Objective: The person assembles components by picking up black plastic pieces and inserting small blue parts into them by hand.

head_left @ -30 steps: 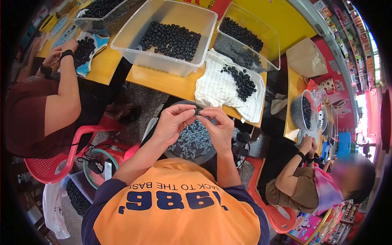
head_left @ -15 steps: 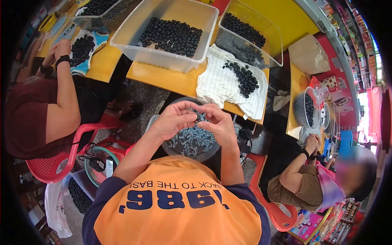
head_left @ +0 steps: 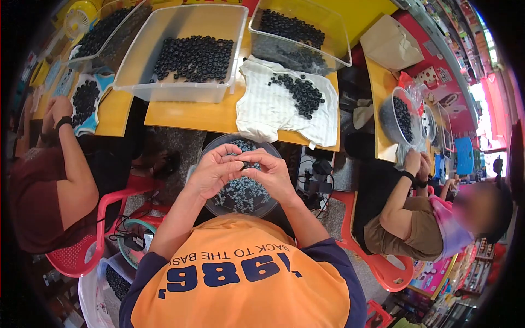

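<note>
My left hand [head_left: 217, 172] and my right hand [head_left: 272, 175] meet fingertip to fingertip, both closed in a pinch. Between them is a small dark round piece [head_left: 244, 165], mostly covered by my fingers. Directly below, a clear round tub [head_left: 261, 209] holds many small blue-grey pieces [head_left: 240, 191]. Beyond my hands, a white cloth [head_left: 257, 106] lies over the table edge with a loose heap of small black ring-like pieces [head_left: 306, 98] on it.
Clear plastic bins [head_left: 169, 93] of black pieces stand on the wooden table [head_left: 191, 116]. Seated people work on both sides: a maroon sleeve [head_left: 38, 183] at left, a brown sleeve [head_left: 410, 218] at right. Red chairs [head_left: 101, 224] and a white bag [head_left: 90, 295] flank me.
The view has shifted, so the table and bins sit further left in it. My hands stay pinched together over the tub, and the dark piece is more hidden by my fingers.
</note>
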Motion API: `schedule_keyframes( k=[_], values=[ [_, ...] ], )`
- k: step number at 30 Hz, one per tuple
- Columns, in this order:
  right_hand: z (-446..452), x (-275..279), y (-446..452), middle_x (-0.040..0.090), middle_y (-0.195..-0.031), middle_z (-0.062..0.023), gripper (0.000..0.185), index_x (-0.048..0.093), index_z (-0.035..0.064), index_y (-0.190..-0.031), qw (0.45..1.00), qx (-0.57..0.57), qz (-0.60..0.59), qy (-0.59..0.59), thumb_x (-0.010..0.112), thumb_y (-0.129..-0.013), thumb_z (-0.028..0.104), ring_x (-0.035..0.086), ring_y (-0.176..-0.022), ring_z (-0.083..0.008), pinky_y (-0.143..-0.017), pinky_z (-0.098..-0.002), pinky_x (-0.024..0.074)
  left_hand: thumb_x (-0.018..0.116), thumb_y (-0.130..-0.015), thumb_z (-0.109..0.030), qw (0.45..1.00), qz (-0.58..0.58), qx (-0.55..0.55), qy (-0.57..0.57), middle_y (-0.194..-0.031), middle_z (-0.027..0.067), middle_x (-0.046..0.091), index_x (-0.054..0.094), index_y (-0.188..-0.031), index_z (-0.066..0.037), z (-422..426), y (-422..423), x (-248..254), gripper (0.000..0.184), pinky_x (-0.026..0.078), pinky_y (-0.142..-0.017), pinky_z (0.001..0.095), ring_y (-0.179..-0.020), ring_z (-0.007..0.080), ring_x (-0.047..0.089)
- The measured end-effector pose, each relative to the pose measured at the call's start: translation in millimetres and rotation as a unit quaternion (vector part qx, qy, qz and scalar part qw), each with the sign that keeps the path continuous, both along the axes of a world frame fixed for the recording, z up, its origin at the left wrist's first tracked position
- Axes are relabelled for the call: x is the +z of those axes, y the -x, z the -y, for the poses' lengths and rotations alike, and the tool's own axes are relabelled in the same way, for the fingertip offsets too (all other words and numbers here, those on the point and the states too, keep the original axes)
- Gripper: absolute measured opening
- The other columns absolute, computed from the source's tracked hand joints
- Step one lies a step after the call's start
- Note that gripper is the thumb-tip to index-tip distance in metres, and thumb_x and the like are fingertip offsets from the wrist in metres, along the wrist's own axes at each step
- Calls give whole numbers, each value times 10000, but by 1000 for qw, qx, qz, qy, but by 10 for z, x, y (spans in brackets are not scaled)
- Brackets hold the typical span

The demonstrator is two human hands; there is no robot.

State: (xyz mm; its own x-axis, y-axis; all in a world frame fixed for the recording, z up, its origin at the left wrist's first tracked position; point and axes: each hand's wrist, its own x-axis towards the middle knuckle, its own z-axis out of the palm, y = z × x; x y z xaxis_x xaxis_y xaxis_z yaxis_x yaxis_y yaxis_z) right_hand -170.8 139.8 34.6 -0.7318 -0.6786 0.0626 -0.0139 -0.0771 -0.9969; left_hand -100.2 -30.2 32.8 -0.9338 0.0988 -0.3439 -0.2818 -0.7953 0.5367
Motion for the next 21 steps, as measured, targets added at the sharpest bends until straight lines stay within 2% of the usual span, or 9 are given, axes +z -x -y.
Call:
schedule_keyframes(
  k=[3, 6, 8, 9, 10, 12, 13, 18, 21],
  values=[
    [-84, 108, 208, 653, -1073, -41, 319, 672, 29, -1082, 999, -21, 17, 22, 708, -765, 22, 543, -905, -99, -823, -253, 452, 655, -814, 37, 989, -42, 12, 141, -886, 58, 656, 593, -1117, 15, 140, 207, 284, 310, 526, -699, 238, -738, 112, 624],
    [-340, -85, 581, 675, -1000, -36, 267, 672, 13, -1068, 982, -156, 86, -56, 685, -803, 42, 566, -802, -84, -766, -225, 464, 651, -831, 8, 945, -89, 158, 273, -901, 62, 665, 641, -1074, 24, 545, 492, 637, 244, 520, -757, 254, -804, 129, 630],
    [-549, -286, 884, 682, -891, -64, 173, 692, -2, -971, 940, -291, -80, -158, 670, -825, 89, 605, -793, -155, -722, -289, 466, 640, -854, -24, 893, -134, 222, 367, -957, 75, 679, 654, -1078, 12, 850, 699, 930, 227, 504, -816, 256, -862, 120, 631],
    [-629, -243, 971, 666, -861, -91, 165, 701, 34, -954, 872, -338, -274, -224, 686, -802, 96, 594, -826, -238, -753, -343, 457, 642, -866, -76, 865, -157, 205, 429, -1147, 141, 636, 636, -1141, 4, 1059, 812, 967, 287, 465, -902, 279, -1029, 163, 610],
    [-713, -283, 1077, 649, -894, -96, 179, 701, 64, -944, 837, -343, -324, -277, 704, -779, 132, 563, -890, -287, -804, -384, 429, 642, -866, -76, 866, -157, 204, 430, -1147, 141, 636, 636, -1141, 4, 1092, 880, 976, 287, 465, -902, 279, -1029, 163, 610],
    [-796, -426, 1258, 636, -922, -76, 221, 695, 77, -965, 795, -354, -354, -342, 718, -771, 181, 548, -907, -276, -816, -401, 405, 649, -868, -129, 688, -173, 251, 659, -1356, 195, 493, 609, -1206, -15, 1113, 964, 989, 359, 393, -997, 305, -1242, 210, 488],
    [-809, -480, 1313, 636, -922, -76, 221, 695, 77, -965, 794, -356, -354, -342, 718, -771, 181, 548, -907, -276, -816, -401, 405, 654, -860, -148, 699, -182, 224, 654, -1467, 213, 346, 588, -1246, -42, 1061, 934, 953, 405, 329, -1054, 327, -1349, 228, 357],
    [-754, -551, 1379, 639, -951, -62, 253, 692, 91, -972, 758, -348, -385, -396, 730, -756, 217, 550, -934, -271, -839, -419, 383, 655, -832, -68, 736, -188, 188, 622, -1322, 159, 535, 671, -1078, -39, 469, 619, 570, 248, 370, -1033, 327, -1253, 255, 482],
    [-719, -475, 1301, 653, -931, -68, 228, 690, 71, -950, 777, -347, -422, -314, 739, -748, 164, 573, -883, -249, -793, -392, 419, 653, -819, -9, 695, -189, 252, 646, -1153, 129, 624, 682, -990, -25, 108, 397, 452, 174, 449, -927, 309, -1090, 229, 583]
  ],
)
